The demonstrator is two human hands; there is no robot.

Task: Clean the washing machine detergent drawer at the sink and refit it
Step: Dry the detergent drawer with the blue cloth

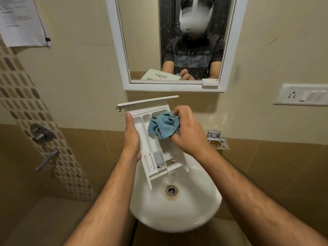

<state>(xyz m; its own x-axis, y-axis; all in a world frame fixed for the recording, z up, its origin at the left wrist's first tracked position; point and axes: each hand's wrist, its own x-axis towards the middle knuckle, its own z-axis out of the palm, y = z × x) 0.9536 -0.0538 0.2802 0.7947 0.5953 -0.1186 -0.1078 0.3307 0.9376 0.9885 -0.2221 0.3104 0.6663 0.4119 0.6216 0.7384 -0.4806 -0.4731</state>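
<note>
A white detergent drawer point(149, 148) is held tilted above the white sink point(193, 210), its front panel toward the wall and its compartments facing me. My left hand point(132, 137) grips the drawer's left side wall. My right hand point(188, 130) is closed on a crumpled blue cloth point(164, 125), which is pressed into the drawer's upper right compartment. The drawer's rear end hangs just over the basin near the drain point(171, 190).
A white-framed mirror point(120, 50) hangs on the wall above, reflecting a person. A metal holder point(217, 141) is fixed right of the sink. A mixer knob point(40, 133) and a lever handle point(48, 159) sit on the left wall, a socket plate point(301, 95) at right.
</note>
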